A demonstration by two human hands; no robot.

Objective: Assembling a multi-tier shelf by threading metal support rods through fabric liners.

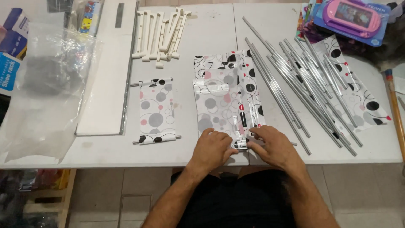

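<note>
Head view: our left hand (212, 147) and right hand (272, 145) pinch the near end of a patterned sheet (225, 97) between them, on the counter (211, 33); grey rods (295, 84) lie beyond our right hand.

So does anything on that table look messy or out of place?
Mostly the grey rods: they lie scattered and crossing at angles over a patterned sheet on the right. The white plastic bars up top are jumbled too.

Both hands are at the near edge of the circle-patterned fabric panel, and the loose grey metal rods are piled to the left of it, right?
Not quite: the head view shows the loose grey metal rods piled right of the circle-patterned fabric panel. The left hand and right hand are at its near edge.
</note>
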